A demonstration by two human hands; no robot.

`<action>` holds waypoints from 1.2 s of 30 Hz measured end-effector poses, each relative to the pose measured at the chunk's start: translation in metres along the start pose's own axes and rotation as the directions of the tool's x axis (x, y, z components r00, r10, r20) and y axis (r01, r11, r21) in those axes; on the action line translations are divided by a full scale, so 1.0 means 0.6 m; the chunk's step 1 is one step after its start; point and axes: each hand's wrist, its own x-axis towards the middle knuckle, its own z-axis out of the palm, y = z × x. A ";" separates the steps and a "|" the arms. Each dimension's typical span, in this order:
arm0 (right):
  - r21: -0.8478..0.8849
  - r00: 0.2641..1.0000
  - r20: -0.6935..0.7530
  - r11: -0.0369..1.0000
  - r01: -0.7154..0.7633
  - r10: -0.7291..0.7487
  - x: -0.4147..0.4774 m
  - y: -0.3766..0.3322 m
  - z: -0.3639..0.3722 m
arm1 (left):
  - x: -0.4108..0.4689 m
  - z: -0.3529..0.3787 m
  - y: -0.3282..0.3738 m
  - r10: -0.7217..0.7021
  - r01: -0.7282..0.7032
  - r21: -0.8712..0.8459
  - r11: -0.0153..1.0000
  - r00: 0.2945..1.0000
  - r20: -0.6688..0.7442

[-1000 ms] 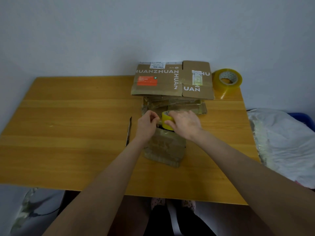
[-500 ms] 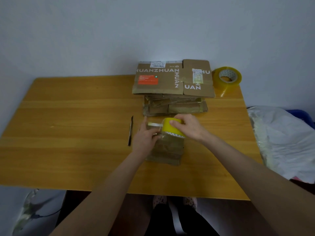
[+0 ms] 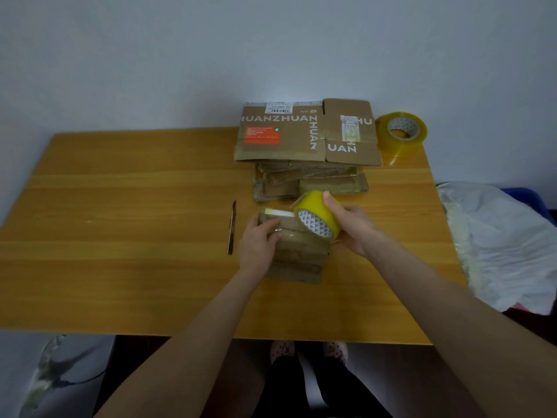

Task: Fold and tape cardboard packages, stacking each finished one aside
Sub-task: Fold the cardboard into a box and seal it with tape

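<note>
Left hand [image 3: 259, 241] presses package [image 3: 297, 254]; right hand [image 3: 351, 229] grips tape roll [image 3: 318, 214].

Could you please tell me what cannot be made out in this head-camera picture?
Head view:
Tape end on the brown folded cardboard package: covered by the person's left grip; whether it holds or only presses is unclear.
White shipping label on the flattened printed cardboard box: print too small.
Pile of folded brown packages: count hidden under that box.
Blue container: mostly under the white plastic sheet, cut by the right edge.
</note>
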 end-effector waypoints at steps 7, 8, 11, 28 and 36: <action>-0.384 0.965 -0.030 0.894 0.229 -0.260 0.029 -0.045 -0.014 | 0.045 -0.007 -0.002 0.096 -0.104 0.125 0.987 0.993 0.068; -0.484 0.950 -0.019 0.834 0.264 -0.312 0.030 -0.046 -0.019 | 0.040 -0.003 -0.007 0.104 -0.112 0.145 0.983 0.993 0.064; -0.604 0.891 0.104 0.684 0.409 -0.441 0.019 -0.052 -0.018 | 0.039 0.006 -0.016 0.159 -0.162 0.185 0.969 0.987 0.027; -0.709 0.882 0.311 0.531 0.464 -0.356 0.032 -0.055 0.033 | 0.077 -0.045 0.030 -0.157 0.234 -0.461 0.856 0.967 0.199; -0.865 0.888 0.285 0.303 0.401 -0.362 0.025 -0.043 0.037 | 0.093 -0.038 0.023 -0.227 0.213 -0.316 0.924 0.974 -0.007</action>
